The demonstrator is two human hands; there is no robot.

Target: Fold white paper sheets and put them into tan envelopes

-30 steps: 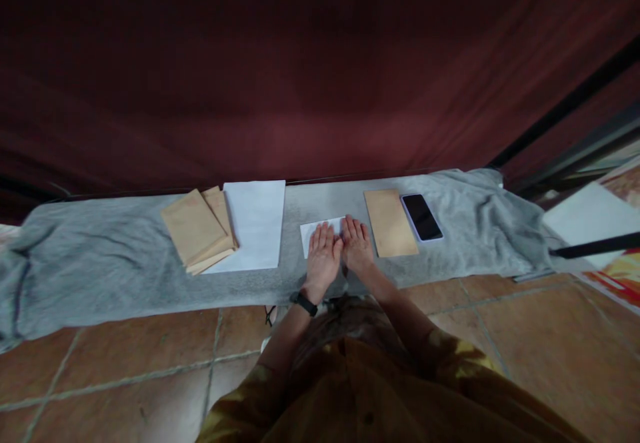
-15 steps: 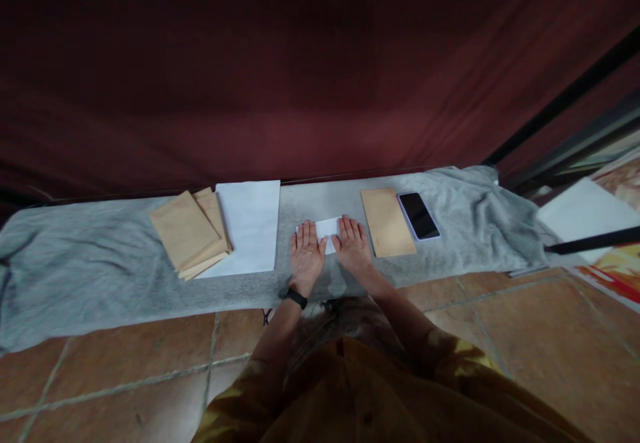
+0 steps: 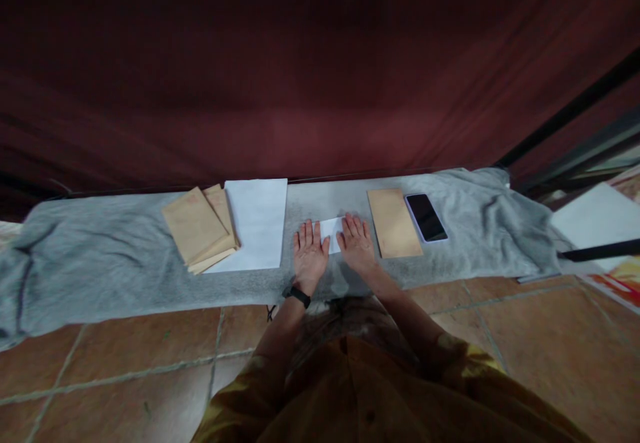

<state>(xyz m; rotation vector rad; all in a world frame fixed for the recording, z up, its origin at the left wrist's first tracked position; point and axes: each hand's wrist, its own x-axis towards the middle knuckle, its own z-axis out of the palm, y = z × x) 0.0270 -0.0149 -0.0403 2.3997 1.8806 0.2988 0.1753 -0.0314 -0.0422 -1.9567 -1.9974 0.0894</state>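
A small white folded paper (image 3: 332,235) lies on the grey cloth in front of me. Over its left end my left hand (image 3: 310,253) rests flat, fingers stretched out and a dark band on the wrist. My right hand (image 3: 357,243) presses flat on the right end, its fingers extended too. Between the two thumbs the middle of the paper shows; both its ends are hidden under the hands. Just right of my right hand is a single brown envelope (image 3: 395,223).
A phone (image 3: 427,217) lies beyond the single envelope. To the left, several brown envelopes (image 3: 195,225) overlap a stack of white paper (image 3: 257,223). Grey cloth (image 3: 110,249) covers the long narrow surface, with a dark red curtain (image 3: 300,136) behind and floor tiles (image 3: 150,343) below.
The hands have moved slightly apart, showing more of the white paper between the thumbs. The whole view has shifted a little; the envelopes and phone keep their places on the cloth.
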